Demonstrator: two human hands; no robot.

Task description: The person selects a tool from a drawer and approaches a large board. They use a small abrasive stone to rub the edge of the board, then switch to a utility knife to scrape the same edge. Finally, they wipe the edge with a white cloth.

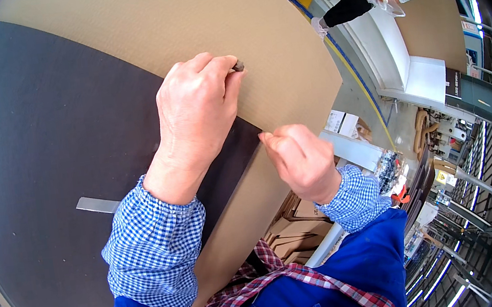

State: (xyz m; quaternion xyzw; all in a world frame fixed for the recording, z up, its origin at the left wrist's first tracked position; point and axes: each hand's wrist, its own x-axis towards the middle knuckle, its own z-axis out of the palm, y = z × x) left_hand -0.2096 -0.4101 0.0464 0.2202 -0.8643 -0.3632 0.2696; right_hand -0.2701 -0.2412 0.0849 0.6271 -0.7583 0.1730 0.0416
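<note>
A dark grey board (39, 117) lies on a larger tan cardboard sheet (257, 48). Over the board's upper edge, my left hand (197, 107) is closed round a small grey-brown piece (238, 66) between thumb and forefinger. My right hand (302, 162) is pinched at the board's right corner; what, if anything, its fingertips grip is too small to make out. A flat silver metal strip (95, 204) lies on the dark board, partly hidden by my left sleeve.
A person (351, 8) with a plastic bag is at the upper right, above white panels (421, 83). Stacked cardboard pieces (293, 239), a white box (340, 123) and a floor with a yellow line (363, 84) lie beyond the sheet's right edge.
</note>
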